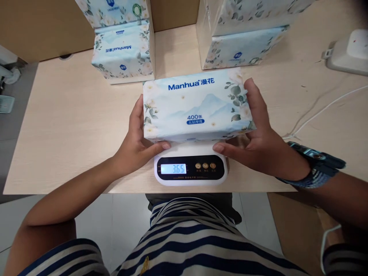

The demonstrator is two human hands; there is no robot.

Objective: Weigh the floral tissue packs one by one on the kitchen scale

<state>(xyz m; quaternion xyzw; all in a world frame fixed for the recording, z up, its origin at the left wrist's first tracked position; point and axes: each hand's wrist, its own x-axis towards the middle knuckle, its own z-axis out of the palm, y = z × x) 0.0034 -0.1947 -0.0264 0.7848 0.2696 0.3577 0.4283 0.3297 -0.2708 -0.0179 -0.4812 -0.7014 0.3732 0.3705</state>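
A pale blue and white tissue pack (pixel 195 105) with flower prints and the word Manhua is between my two hands, right over a white digital scale (pixel 191 182). My left hand (pixel 138 138) grips the pack's left end, its thumb along the near lower edge. My right hand (pixel 255 130), with a watch (pixel 314 165) on the wrist, grips the right end the same way. The scale's lit display (pixel 173 169) reads about 365, its decimal mark hard to make out. The pack hides most of the weighing plate, so I cannot tell how fully it rests there.
Stacked tissue packs stand behind at the left (pixel 123 53) and right (pixel 244 48) on the wooden table (pixel 71 126). Brown cardboard (pixel 175 13) is at the back. A white device (pixel 350 53) and a white cable (pixel 324 107) lie at the right.
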